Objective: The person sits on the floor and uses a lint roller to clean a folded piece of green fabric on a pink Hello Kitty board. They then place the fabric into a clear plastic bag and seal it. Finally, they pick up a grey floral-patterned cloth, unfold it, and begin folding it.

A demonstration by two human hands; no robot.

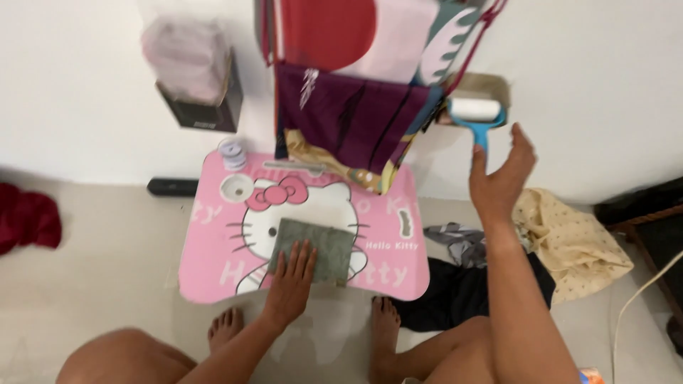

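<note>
My left hand (290, 279) lies flat on a folded grey-green cloth (321, 249) in the middle of a small pink lap table (213, 235) with a cartoon cat picture. My right hand (501, 178) is raised to the right, fingers spread, just below the blue handle of a white lint roller (475, 112). The hand is close to the handle but not closed on it. My bare feet and knees show below the table.
A fabric hanging organiser (348, 114) in purple and red hangs above the table's far edge. A black box with a pink bundle (196, 78) hangs on the wall at left. Beige and dark clothes (569, 242) lie on the floor at right; red cloth at far left.
</note>
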